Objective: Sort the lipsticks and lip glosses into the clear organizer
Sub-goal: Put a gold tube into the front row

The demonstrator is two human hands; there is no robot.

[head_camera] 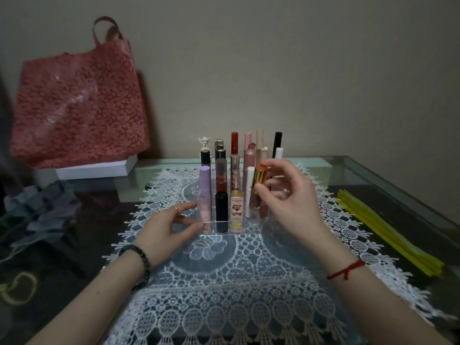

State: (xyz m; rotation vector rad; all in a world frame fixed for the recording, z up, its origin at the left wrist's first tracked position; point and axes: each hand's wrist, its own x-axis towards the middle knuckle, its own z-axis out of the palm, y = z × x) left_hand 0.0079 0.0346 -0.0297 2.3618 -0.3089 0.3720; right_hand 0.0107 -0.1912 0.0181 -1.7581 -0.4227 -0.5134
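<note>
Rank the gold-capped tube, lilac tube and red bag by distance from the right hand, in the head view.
1. Gold-capped tube, pinched in the right hand's fingers.
2. Lilac tube, organizer's front-left slot.
3. Red bag, far back left.

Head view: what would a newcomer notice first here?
The organizer, packed with upright lip tubes, stands mid-table on a lace mat. The right hand pinches a gold tube at its right side while the left hand touches its front left corner. A red bag looms at back left.
</note>
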